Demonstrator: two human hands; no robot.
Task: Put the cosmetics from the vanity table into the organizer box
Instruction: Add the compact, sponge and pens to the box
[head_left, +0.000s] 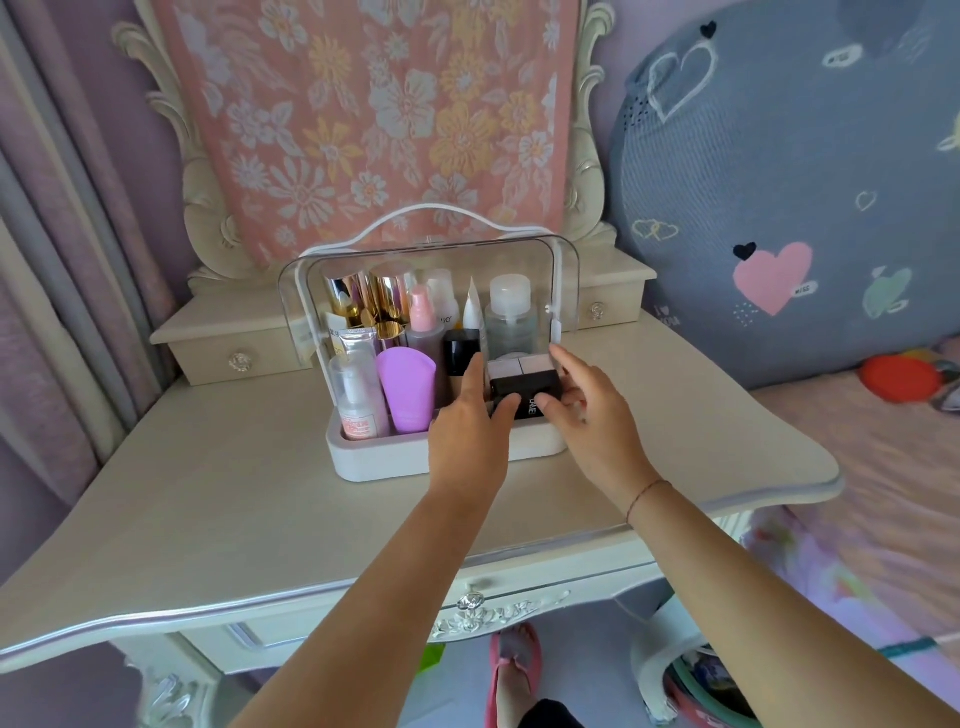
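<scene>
Desk top, near part: the only cosmetic seen outside the box is the one in the hands, so the task looks approx. done, prob. the last item.

Left hand & right hand both pinch a small black case, w/ thumbs on its near face and fingers on its sides and behind it. The case sits at the front-right compartment of the organizer box, above the white base rim. Can't tell if it rests on the bottom or is held just above; release not yet done.

Already inside, front row: spray bottle w/ pink label, purple cup, black-capped bottle. A grey palette lies just behind the case. Back row: gold tubes, pink pump bottle, white tube, clear bottle w/ white cap.

Left to do, by my read: let go of the case, maybe shut the clear lid, which is up now.

Hard to see: the base wall hides the bottoms of all items; the hands cover the front-right compartment; the case lettering is partly covered; glare on the lid blurs the back row; the desk behind the box is out of sight, so strays there can't be ruled out.
</scene>
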